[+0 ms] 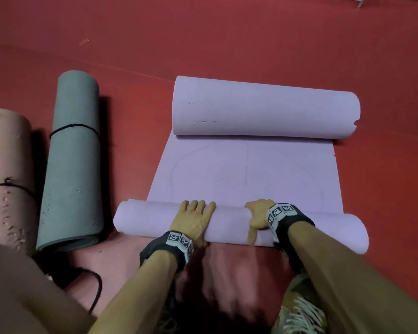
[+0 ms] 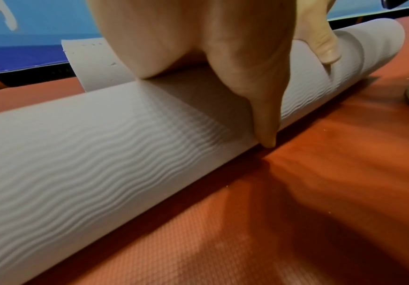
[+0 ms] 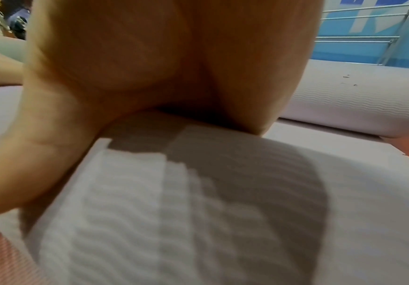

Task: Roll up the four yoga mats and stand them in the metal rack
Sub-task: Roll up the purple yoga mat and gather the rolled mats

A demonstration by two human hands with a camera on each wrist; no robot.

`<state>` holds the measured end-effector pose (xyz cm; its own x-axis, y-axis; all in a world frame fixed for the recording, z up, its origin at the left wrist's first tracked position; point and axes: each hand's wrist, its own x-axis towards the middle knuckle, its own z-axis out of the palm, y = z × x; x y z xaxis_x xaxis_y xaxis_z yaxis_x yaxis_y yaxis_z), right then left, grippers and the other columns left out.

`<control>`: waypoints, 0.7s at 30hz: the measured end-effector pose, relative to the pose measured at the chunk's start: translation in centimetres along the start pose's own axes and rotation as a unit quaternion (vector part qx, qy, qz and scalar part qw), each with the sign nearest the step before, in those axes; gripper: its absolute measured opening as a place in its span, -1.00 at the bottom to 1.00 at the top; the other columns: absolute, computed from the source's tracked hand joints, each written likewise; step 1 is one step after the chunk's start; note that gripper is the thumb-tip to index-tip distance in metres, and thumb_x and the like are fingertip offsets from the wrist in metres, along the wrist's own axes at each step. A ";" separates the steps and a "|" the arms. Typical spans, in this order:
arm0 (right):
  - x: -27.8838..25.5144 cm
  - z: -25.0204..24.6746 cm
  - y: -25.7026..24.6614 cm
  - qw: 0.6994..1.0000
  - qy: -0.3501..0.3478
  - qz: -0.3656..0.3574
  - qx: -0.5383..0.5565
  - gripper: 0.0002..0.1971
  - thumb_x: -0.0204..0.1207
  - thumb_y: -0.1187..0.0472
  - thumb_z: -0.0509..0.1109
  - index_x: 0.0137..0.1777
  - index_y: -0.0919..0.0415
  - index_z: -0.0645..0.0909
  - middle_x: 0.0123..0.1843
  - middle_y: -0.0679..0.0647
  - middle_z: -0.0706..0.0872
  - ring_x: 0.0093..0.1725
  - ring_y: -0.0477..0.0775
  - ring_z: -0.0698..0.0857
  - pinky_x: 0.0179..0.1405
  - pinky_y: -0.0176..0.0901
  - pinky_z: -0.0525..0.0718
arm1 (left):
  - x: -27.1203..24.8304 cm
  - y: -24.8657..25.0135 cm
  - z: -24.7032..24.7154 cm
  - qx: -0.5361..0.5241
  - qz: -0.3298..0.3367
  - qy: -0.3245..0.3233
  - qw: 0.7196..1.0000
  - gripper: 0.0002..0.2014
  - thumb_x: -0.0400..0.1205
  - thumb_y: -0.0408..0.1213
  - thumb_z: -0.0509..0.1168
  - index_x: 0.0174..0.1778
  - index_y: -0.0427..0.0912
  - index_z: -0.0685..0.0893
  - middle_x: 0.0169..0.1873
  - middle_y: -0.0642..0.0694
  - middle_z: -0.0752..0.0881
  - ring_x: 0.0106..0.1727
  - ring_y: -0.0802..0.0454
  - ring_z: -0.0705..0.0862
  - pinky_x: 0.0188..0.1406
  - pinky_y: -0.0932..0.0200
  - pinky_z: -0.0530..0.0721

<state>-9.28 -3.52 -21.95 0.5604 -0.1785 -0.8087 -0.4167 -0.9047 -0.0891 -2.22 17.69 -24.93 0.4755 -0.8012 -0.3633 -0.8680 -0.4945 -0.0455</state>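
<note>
A lilac yoga mat (image 1: 246, 169) lies on the red floor with a roll at each end. The far roll (image 1: 263, 109) is thick and lies untouched. Both my hands are on the thinner near roll (image 1: 229, 225). My left hand (image 1: 194, 218) presses on its top with fingers laid straight, and the thumb (image 2: 264, 123) runs down the near side. My right hand (image 1: 260, 216) grips the roll with fingers curled over its far side. The ribbed underside of the mat (image 3: 198, 212) faces outward on the roll.
At the left lie a rolled green mat (image 1: 73, 165) and a rolled pink mat (image 1: 5, 177), each tied with black cord. A loose black cord (image 1: 97, 290) lies by my knee. The metal rack (image 3: 369, 36) stands beyond the far roll. My shoe (image 1: 299, 314) is under my right arm.
</note>
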 end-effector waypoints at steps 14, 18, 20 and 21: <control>-1.8 4.9 0.0 0.980 0.185 -0.033 -0.072 0.15 0.07 -0.13 0.68 0.63 0.07 0.13 0.38 0.14 0.52 0.34 0.21 0.50 0.38 0.13 0.36 | 4.2 -2.2 -2.5 -0.149 -0.018 -0.178 0.973 -0.12 -0.16 0.11 0.58 0.10 0.26 0.38 0.02 0.01 0.66 0.05 -0.12 0.68 0.06 0.00 0.69; -1.4 3.4 0.0 0.987 0.151 -0.024 -0.039 0.01 0.05 -0.07 0.71 0.50 0.07 0.31 0.27 0.15 0.60 0.25 0.20 0.58 0.32 0.08 0.42 | 3.7 -1.7 -2.4 -0.110 -0.009 -0.159 0.981 -0.08 0.03 0.12 0.62 0.29 0.11 0.37 0.14 -0.05 0.60 0.18 -0.11 0.61 0.20 -0.03 0.55; -1.0 2.3 0.0 0.992 0.123 -0.015 -0.026 -0.01 0.04 -0.03 0.72 0.50 0.07 0.35 0.26 0.15 0.63 0.25 0.22 0.61 0.33 0.05 0.44 | 3.2 -1.3 -2.0 -0.089 -0.002 -0.112 0.990 -0.05 0.11 0.16 0.58 0.40 0.05 0.33 0.22 -0.05 0.55 0.26 -0.12 0.55 0.28 -0.05 0.44; -0.8 1.8 0.0 0.994 0.105 -0.009 -0.015 0.00 0.02 0.00 0.73 0.50 0.05 0.36 0.27 0.15 0.64 0.26 0.24 0.62 0.32 0.04 0.47 | 2.9 -1.0 -1.7 -0.080 0.002 -0.087 0.993 -0.01 0.14 0.18 0.55 0.47 0.04 0.29 0.26 -0.06 0.53 0.29 -0.12 0.53 0.31 -0.06 0.40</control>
<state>-10.98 -2.71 -22.37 0.7057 -0.2362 -0.6679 -0.3850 -0.9193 -0.0817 0.31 15.32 -24.34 0.4276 -0.7403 -0.5188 -0.8300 -0.5489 0.0991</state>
